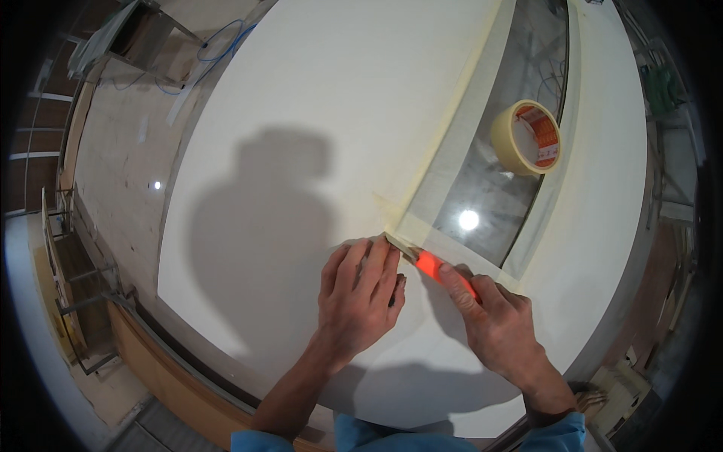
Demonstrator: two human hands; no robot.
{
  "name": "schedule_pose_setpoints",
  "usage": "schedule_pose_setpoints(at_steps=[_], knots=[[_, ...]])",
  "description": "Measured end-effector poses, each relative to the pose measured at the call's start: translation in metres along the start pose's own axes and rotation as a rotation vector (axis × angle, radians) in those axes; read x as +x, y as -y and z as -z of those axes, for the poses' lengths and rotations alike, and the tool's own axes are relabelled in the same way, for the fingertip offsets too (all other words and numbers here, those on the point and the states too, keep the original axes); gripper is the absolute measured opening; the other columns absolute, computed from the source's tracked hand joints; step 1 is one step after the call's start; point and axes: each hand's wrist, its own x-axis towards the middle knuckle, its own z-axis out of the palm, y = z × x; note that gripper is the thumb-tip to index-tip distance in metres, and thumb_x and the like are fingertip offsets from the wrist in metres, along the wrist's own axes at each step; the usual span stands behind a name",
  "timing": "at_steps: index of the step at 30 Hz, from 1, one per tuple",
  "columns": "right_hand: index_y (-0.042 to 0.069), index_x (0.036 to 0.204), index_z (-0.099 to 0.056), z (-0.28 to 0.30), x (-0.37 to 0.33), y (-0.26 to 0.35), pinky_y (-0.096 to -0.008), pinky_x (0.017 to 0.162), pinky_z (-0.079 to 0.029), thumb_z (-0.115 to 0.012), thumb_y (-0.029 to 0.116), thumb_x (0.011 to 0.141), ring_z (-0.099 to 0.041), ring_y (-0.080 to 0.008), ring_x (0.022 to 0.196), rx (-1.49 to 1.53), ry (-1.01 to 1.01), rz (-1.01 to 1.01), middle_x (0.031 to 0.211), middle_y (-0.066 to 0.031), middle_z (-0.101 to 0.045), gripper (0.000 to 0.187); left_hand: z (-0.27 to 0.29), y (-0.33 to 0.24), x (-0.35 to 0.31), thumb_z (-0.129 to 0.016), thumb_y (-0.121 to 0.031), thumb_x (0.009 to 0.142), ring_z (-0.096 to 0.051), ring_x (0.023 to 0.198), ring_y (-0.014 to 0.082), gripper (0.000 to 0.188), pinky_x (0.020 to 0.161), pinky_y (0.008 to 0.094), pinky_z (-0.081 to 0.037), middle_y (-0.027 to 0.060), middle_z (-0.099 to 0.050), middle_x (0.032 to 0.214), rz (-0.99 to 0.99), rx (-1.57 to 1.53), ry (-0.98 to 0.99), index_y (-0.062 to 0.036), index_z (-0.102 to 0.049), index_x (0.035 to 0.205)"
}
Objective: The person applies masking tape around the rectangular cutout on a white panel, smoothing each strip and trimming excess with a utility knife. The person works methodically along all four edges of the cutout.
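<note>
My right hand [497, 320] grips an orange utility knife [437, 267]. The knife's blade points up and to the left, its tip by the corner of masking tape [392, 215] on a large white panel [301, 90]. Close beside the tip is my left hand [360, 290], its fingers bent together down on the panel. Something dark shows between its thumb and fingers, too hidden to name. Pale tape and paper strips [456, 143] frame a long glass inset [482, 196] in the panel. A roll of masking tape [506, 143] lies on the glass.
Behind the panel at the far left, a metal-legged stand [143, 45] is on the floor with a blue hose [218, 53] near it. A metal frame [83, 301] stands at left. Along the near left runs a brown board [173, 377]. Green equipment [663, 89] is at far right.
</note>
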Motion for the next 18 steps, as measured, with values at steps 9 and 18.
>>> schedule_pose_setpoints(at_steps=[9, 18], knots=[[0.013, 0.16, -0.046, 0.017, 0.01, 0.003, -0.0308, 0.047, -0.055, -0.066, -0.002, 0.079, -0.065, -0.0186, 0.07, 0.037, 0.044, 0.0, 0.116, -0.0152, -0.069, 0.085, -0.002, 0.0, -0.001, -0.077, -0.016, 0.084, -0.06, 0.121, 0.0294, 0.038, 0.106, 0.0456, -0.048, 0.0116, -0.066, 0.133, -0.013, 0.024, -0.006, 0.0009, -0.076, 0.118], [0.01, 0.161, -0.045, 0.042, 0.021, 0.009, -0.0337, 0.047, -0.056, -0.066, 0.0, 0.08, -0.065, -0.0205, 0.059, 0.023, 0.153, -0.015, 0.116, -0.0182, -0.067, 0.083, -0.001, 0.002, -0.001, -0.076, -0.017, 0.085, -0.06, 0.121, 0.0282, 0.037, 0.106, 0.0444, -0.048, 0.0097, -0.067, 0.132, -0.015, 0.019, -0.01, -0.0002, -0.077, 0.118]])
